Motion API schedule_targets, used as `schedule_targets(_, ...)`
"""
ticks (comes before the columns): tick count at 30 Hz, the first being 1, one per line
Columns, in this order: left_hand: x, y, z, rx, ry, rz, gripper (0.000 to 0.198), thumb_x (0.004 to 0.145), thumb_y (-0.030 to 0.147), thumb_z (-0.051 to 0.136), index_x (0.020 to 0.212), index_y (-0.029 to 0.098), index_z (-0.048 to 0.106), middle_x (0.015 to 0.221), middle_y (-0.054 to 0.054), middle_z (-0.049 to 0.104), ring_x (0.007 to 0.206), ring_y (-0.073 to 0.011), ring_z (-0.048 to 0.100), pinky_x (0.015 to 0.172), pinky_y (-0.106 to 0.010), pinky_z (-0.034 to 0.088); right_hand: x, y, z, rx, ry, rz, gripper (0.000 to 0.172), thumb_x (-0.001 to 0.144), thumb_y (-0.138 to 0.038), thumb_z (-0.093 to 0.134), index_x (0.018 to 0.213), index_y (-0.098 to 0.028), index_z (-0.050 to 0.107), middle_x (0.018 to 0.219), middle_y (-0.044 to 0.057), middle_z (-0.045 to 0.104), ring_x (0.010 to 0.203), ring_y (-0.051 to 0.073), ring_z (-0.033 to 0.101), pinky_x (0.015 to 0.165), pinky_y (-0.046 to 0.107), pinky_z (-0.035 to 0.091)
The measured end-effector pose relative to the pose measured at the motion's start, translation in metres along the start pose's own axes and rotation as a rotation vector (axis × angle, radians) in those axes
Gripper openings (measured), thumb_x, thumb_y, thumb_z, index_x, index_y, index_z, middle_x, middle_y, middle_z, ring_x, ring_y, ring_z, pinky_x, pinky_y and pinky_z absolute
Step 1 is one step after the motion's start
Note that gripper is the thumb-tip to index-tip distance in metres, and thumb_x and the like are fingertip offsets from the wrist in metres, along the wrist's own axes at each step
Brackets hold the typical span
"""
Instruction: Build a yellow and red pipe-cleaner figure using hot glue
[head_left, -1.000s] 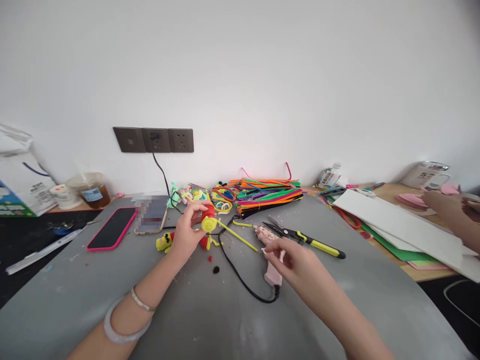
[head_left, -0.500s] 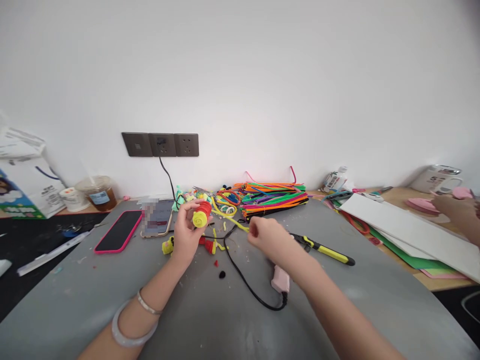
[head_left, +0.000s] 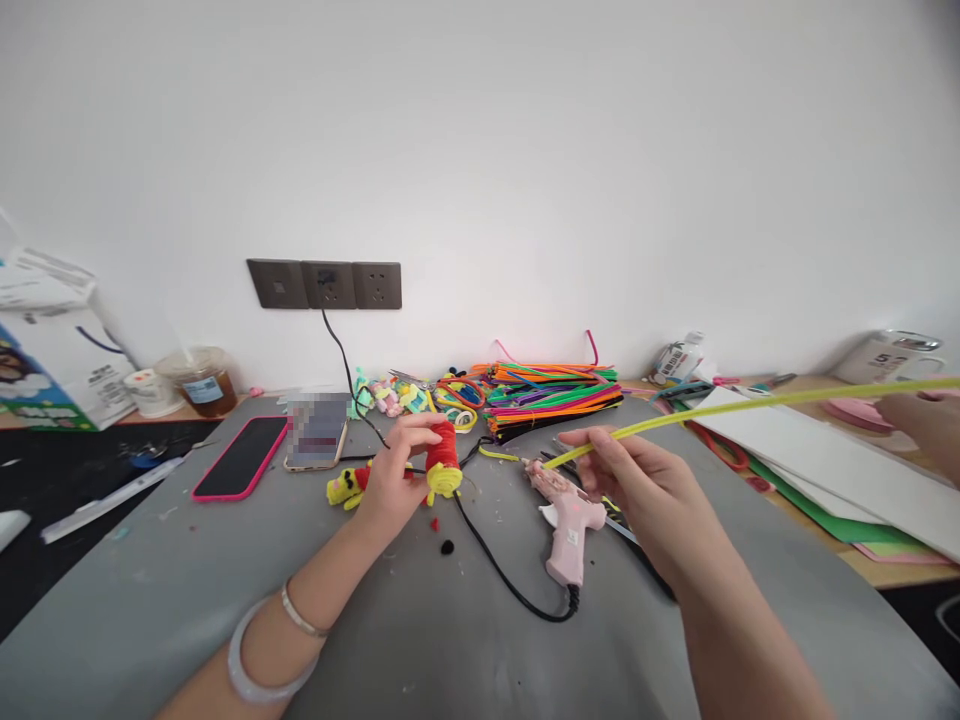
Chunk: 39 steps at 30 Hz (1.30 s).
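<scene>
My left hand (head_left: 397, 470) grips a coiled pipe-cleaner roll (head_left: 442, 455), red along its body and yellow at the near end. Between the thumb and fingers of my right hand (head_left: 637, 480) is a long yellow pipe cleaner (head_left: 720, 407), which stretches out past the right edge of the view. A pink glue gun (head_left: 571, 540) lies beside my right hand, its nozzle near the pipe cleaner's end. Behind that hand, cutting pliers (head_left: 637, 545) are partly hidden. A small yellow and red pipe-cleaner figure (head_left: 345, 487) rests left of my left hand.
Bundled coloured pipe cleaners (head_left: 551, 400) lie by the wall. Two phones (head_left: 244, 460) are on the left, near a drink cup (head_left: 206, 385). The glue gun's black cord (head_left: 495, 560) loops across the grey table. White boards (head_left: 825, 470) and another person's hand (head_left: 922, 420) are at right.
My right hand has moved right and lifted the yellow pipe cleaner across the view. My left hand has shifted right and lower with the roll. The glue gun is now uncovered; the pliers have turned.
</scene>
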<state>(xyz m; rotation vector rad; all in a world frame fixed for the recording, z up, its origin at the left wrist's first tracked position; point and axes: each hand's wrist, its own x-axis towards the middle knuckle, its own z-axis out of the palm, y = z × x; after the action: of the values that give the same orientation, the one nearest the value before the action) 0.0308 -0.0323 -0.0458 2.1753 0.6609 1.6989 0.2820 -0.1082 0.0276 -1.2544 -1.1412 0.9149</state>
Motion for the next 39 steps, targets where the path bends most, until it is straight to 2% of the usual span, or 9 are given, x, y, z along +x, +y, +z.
schedule_targets(2, 0.0, 0.002, 0.0, 0.036, -0.028, 0.031, 0.027, 0.088, 0.012, 0.068, 0.109, 0.024, 0.057, 0.124, -0.012, 0.066, 0.115, -0.0233, 0.067, 0.083, -0.037, 0.063, -0.002, 0.005, 0.012, 0.124, -0.036, 0.022, 0.047, 0.072, -0.064, 0.079, 0.085, -0.018, 0.079, 0.068, 0.004, 0.068, 0.061, 0.015, 0.062, 0.056, 0.025, 0.052)
schedule_targets(5, 0.001, 0.006, 0.0, 0.077, -0.062, 0.076, 0.025, 0.089, 0.012, 0.067, 0.11, 0.024, 0.057, 0.123, -0.013, 0.068, 0.114, -0.0234, 0.068, 0.082, -0.036, 0.062, -0.005, 0.009, 0.032, 0.235, -0.112, -0.024, 0.039, 0.072, -0.056, 0.083, 0.081, -0.019, 0.075, 0.074, 0.006, 0.072, 0.066, 0.018, 0.069, 0.061, 0.028, 0.057)
schedule_targets(8, 0.003, 0.01, 0.0, 0.088, -0.082, 0.101, 0.022, 0.091, 0.018, 0.067, 0.11, 0.024, 0.056, 0.123, -0.013, 0.068, 0.113, -0.0233, 0.069, 0.082, -0.035, 0.062, -0.009, 0.014, 0.049, 0.261, -0.182, -0.073, 0.033, 0.077, -0.05, 0.081, 0.08, -0.02, 0.07, 0.074, 0.005, 0.072, 0.067, 0.018, 0.07, 0.061, 0.028, 0.058)
schedule_targets(11, 0.005, 0.012, 0.0, 0.106, -0.077, 0.124, 0.02, 0.092, 0.024, 0.067, 0.109, 0.024, 0.056, 0.121, -0.013, 0.07, 0.112, -0.0232, 0.07, 0.088, -0.038, 0.061, -0.011, 0.02, 0.057, 0.239, -0.215, -0.103, 0.026, 0.082, -0.045, 0.077, 0.081, -0.02, 0.07, 0.073, 0.003, 0.071, 0.069, 0.018, 0.068, 0.063, 0.027, 0.056)
schedule_targets(18, 0.004, 0.013, 0.0, 0.118, -0.089, 0.129, 0.02, 0.093, 0.023, 0.067, 0.109, 0.024, 0.056, 0.121, -0.012, 0.07, 0.113, -0.0218, 0.069, 0.093, -0.038, 0.058, -0.011, 0.025, 0.057, 0.234, -0.196, -0.142, 0.02, 0.086, -0.04, 0.075, 0.08, -0.021, 0.071, 0.075, 0.002, 0.068, 0.07, 0.015, 0.064, 0.067, 0.025, 0.053)
schedule_targets(27, 0.006, 0.014, 0.001, 0.11, -0.084, 0.126, 0.017, 0.093, 0.025, 0.066, 0.108, 0.025, 0.058, 0.119, -0.011, 0.07, 0.111, -0.0225, 0.07, 0.092, -0.039, 0.059, -0.014, 0.023, 0.059, 0.076, -0.152, -0.206, 0.025, 0.084, -0.045, 0.074, 0.079, -0.02, 0.069, 0.075, 0.003, 0.068, 0.069, 0.017, 0.065, 0.062, 0.026, 0.054)
schedule_targets(30, 0.006, 0.014, 0.0, 0.103, -0.101, 0.129, 0.02, 0.093, 0.021, 0.066, 0.111, 0.025, 0.058, 0.121, -0.012, 0.07, 0.112, -0.0224, 0.07, 0.093, -0.039, 0.058, -0.015, 0.021, 0.059, 0.047, -0.128, -0.254, 0.021, 0.085, -0.04, 0.073, 0.08, -0.021, 0.067, 0.077, 0.003, 0.067, 0.073, 0.017, 0.065, 0.066, 0.026, 0.055)
schedule_targets(39, 0.005, 0.013, -0.001, 0.13, -0.113, 0.147, 0.024, 0.093, 0.024, 0.065, 0.116, 0.026, 0.059, 0.12, -0.012, 0.07, 0.111, -0.0228, 0.07, 0.092, -0.039, 0.059, -0.018, 0.023, 0.055, -0.115, -0.095, -0.356, 0.008, 0.088, -0.026, 0.066, 0.081, -0.022, 0.069, 0.078, 0.002, 0.067, 0.073, 0.018, 0.063, 0.064, 0.027, 0.05)
